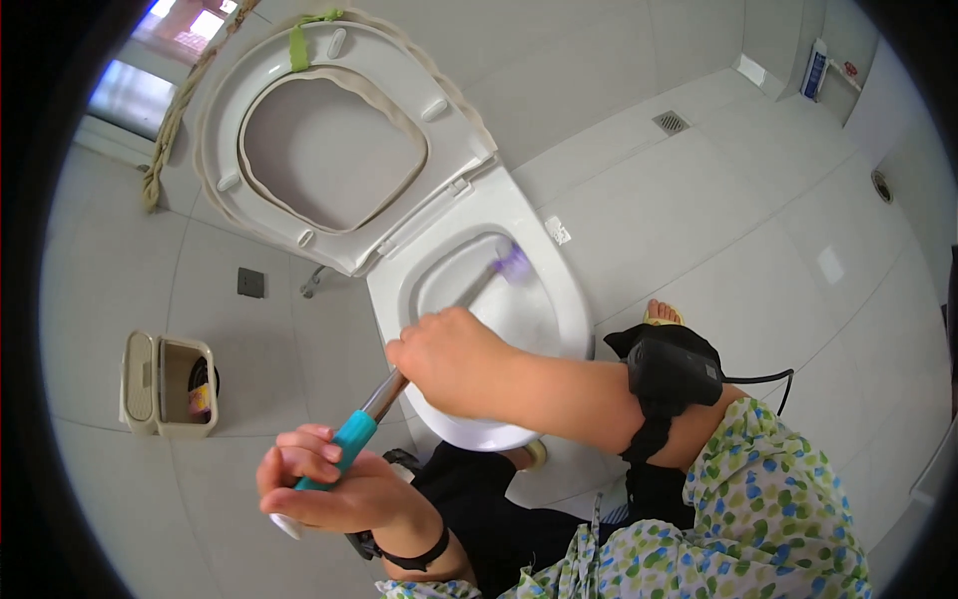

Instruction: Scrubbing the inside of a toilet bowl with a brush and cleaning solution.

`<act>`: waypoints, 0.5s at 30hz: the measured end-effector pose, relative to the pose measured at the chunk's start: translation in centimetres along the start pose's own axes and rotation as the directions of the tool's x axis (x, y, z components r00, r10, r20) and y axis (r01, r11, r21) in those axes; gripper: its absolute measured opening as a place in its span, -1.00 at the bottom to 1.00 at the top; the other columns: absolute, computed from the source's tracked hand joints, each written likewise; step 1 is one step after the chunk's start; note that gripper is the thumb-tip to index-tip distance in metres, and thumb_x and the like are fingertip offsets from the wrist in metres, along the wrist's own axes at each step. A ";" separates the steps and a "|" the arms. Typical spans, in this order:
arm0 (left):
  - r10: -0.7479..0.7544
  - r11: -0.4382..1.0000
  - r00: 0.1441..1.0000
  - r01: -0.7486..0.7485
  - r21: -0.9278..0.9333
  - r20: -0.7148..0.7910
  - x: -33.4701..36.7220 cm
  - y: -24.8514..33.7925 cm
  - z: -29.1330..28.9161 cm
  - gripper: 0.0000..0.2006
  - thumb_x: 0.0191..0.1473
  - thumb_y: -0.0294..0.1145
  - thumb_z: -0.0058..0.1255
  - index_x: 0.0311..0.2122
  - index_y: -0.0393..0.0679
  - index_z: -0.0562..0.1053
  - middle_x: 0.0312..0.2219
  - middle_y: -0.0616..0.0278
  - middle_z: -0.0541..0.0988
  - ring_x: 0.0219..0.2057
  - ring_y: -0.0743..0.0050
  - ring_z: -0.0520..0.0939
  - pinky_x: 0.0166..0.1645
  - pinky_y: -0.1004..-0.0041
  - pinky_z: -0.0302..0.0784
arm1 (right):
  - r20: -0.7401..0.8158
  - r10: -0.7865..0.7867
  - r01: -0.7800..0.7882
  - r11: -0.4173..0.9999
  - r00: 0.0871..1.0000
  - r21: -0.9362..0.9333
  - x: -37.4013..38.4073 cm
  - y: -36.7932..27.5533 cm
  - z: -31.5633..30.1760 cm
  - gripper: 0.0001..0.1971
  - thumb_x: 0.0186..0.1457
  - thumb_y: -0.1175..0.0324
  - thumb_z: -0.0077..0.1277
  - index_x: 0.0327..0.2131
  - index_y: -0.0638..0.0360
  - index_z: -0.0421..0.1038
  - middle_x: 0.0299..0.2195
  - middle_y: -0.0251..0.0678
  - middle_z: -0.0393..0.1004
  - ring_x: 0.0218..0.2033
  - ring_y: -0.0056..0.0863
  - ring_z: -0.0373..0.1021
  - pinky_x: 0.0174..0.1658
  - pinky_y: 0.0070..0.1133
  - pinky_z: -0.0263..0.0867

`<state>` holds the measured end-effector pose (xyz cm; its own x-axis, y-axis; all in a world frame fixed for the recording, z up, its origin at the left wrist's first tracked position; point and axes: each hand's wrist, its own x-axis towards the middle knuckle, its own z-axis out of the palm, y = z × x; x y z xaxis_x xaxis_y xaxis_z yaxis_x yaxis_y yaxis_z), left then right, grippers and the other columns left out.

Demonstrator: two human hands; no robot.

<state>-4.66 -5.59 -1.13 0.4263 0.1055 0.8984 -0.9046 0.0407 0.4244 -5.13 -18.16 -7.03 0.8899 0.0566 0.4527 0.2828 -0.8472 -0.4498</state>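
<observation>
Head view: the left hand (334,481) grips the brush's teal handle (354,437), the right hand (454,361) its metal shaft (382,397); the purple head (513,265) (blurred) is inside the toilet bowl (573,324). Scrubbing seems under way; the next stroke probably calls for both hands guiding.

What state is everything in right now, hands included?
Left hand: closed around the brush's turquoise grip
Right hand: closed around the metal shaft
Purple brush head: inside the toilet bowl, blurred
Toilet seat: raised
Toilet lid: raised behind the seat
Beige bin: open, items inside
Rope: hanging
Bottle: standing
</observation>
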 end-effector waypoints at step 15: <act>-0.125 0.892 0.947 0.238 -0.383 0.297 5.9 -1.7 -5.3 -0.70 0.19 -0.32 -0.43 -0.36 -0.28 0.34 -0.85 0.47 0.12 -0.78 0.72 0.14 -0.65 0.69 0.15 | -0.042 -0.047 0.052 0.992 0.998 0.115 -1.5 -5.1 2.1 -0.81 -0.14 0.46 -0.07 -0.37 0.23 0.22 -0.50 -0.20 0.39 -0.42 -0.32 0.42 -0.43 -0.52 0.31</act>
<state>-0.69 0.24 2.87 0.5193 -0.2003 0.8308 -0.7087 0.4423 0.5496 -7.16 -12.78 -7.04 0.8597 0.0741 0.5054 0.3674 -0.7771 -0.5111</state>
